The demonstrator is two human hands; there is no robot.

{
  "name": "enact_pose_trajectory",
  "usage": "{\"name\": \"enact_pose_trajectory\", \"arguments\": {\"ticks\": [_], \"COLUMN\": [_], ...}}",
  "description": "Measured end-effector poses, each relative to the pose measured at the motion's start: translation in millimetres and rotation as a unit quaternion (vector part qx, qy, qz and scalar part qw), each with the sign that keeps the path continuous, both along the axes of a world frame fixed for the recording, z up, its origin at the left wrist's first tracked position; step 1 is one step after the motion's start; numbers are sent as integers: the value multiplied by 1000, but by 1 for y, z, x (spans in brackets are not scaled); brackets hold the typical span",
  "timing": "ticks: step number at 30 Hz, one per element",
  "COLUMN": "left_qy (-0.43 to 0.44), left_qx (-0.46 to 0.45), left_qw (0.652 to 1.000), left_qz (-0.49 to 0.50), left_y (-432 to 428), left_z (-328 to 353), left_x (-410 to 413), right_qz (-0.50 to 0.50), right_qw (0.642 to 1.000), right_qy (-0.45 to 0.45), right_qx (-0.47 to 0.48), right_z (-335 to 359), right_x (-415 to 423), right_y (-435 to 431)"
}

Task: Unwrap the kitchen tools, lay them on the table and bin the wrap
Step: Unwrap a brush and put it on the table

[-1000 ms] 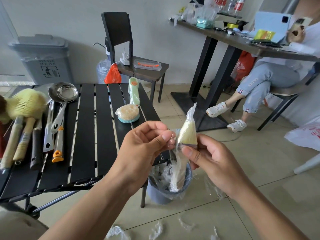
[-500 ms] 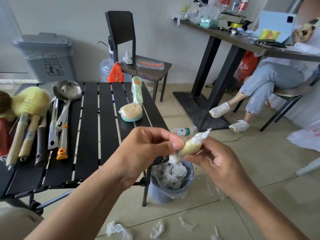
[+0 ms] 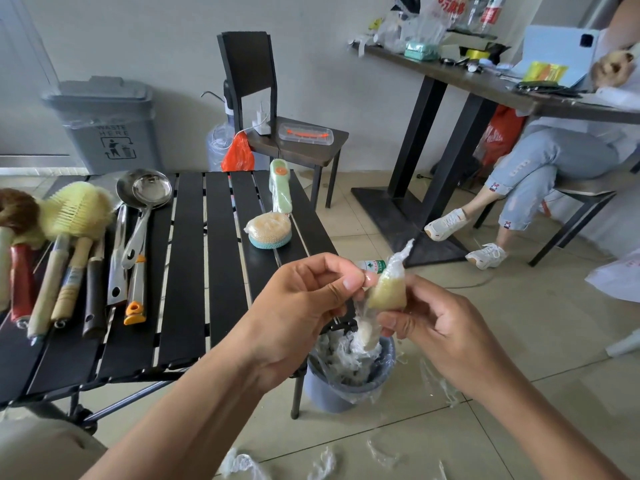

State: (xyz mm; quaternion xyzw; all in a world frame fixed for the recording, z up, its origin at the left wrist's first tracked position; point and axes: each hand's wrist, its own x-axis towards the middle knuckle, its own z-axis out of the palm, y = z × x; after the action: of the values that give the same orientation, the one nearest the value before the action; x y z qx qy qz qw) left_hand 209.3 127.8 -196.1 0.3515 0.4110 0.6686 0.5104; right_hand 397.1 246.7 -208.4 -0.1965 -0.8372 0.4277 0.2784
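Observation:
A small yellowish brush (image 3: 388, 288) still in clear plastic wrap is held over the small grey bin (image 3: 349, 377), which is full of crumpled wrap. My right hand (image 3: 440, 327) grips the brush from below. My left hand (image 3: 304, 306) pinches the wrap at its left side, and a strip of wrap (image 3: 363, 332) hangs down toward the bin. On the black slatted table (image 3: 194, 282) lie unwrapped tools: a ladle (image 3: 147, 202), brushes (image 3: 74, 216) and handled utensils. A wrapped green-handled scrubber (image 3: 273, 216) lies near the table's right edge.
Scraps of wrap (image 3: 322, 462) litter the tiled floor. A large grey waste bin (image 3: 104, 126) stands by the wall. A black chair (image 3: 277, 133) holds a plastic box. A seated person (image 3: 540, 174) is at a tall table on the right.
The wrapped brush has turned more upright and risen slightly between my hands. More wrap hangs loose below it toward the bin. My head has tilted a little.

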Motion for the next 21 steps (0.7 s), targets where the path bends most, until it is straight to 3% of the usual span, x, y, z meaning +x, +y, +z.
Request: {"name": "enact_pose_trajectory", "arguments": {"ticks": [3,9,11,13,14,17,21], "left_qy": [-36,57,197,391,437,431,275], "left_qx": [-39,-75,-82,-87,-83,-87,-79], "left_qw": [998,994,977,912,889,890,955], "left_qz": [-25,-48,5,90,112,123,81], "left_y": [0,-4,-6,-5,-5,-7,-9], "left_z": [0,4,8,9,11,12,9], "left_x": [-4,-9,-9,-11,-10,-8,-10], "right_qz": [-3,-2,-9,-23,-28,-40,-44], "right_qw": [1000,998,997,995,995,996,998], "right_qy": [-4,-34,-46,-49,-45,-43,-34], "right_qx": [7,56,67,83,83,60,-3], "right_z": [0,-6,-9,-12,-13,-15,-13], "right_x": [1,0,0,-2,-2,-4,-3], "right_y": [0,2,3,3,4,4,8]}}
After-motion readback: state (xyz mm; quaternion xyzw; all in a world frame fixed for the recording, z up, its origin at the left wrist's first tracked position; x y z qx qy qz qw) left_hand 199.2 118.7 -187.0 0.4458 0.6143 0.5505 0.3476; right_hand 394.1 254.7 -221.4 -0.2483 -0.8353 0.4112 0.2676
